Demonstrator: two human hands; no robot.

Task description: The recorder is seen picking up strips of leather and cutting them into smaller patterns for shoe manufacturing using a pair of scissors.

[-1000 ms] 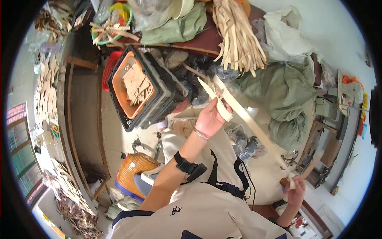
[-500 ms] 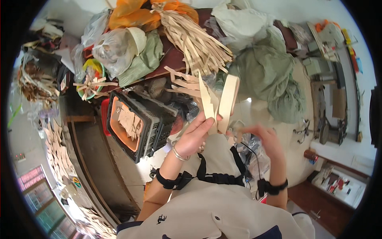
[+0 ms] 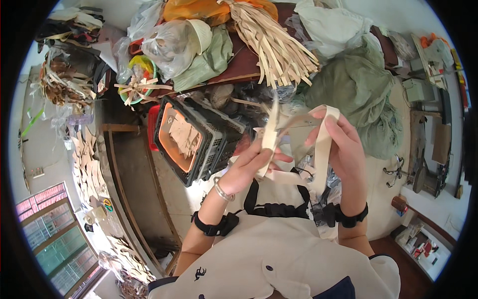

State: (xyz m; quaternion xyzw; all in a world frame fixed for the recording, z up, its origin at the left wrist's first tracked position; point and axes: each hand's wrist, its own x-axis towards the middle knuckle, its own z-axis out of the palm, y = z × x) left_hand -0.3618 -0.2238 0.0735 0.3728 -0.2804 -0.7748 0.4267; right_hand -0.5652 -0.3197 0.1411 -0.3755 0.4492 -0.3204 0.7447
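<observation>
In front of my body, my left hand (image 3: pixel 250 167) grips a bundle of pale beige strips (image 3: pixel 269 137), which stick up past the fingers with pointed ends. A long flat beige strap (image 3: pixel 322 149) loops from that bundle across to the right. My right hand (image 3: pixel 345 147) has its thumb and fingers around the top of this loop, and part of the strap hangs below it. The strap's lower run passes back toward my left hand. Blur hides the exact ends. A larger bunch of similar strips (image 3: pixel 271 42) drapes over the table edge beyond my hands.
A black crate (image 3: pixel 201 149) with an orange liner holds beige scraps at left. Plastic bags and a green-rimmed tub (image 3: pixel 155 70) crowd the dark red table (image 3: pixel 244 62). A large green sack (image 3: pixel 348 89) slumps at right. Cut pieces (image 3: pixel 89 167) line the left counter.
My right hand has come up and taken hold of the strap, drawing its loop to the right. The folded strips have spread apart. The view has shifted, so the surroundings sit further right.
</observation>
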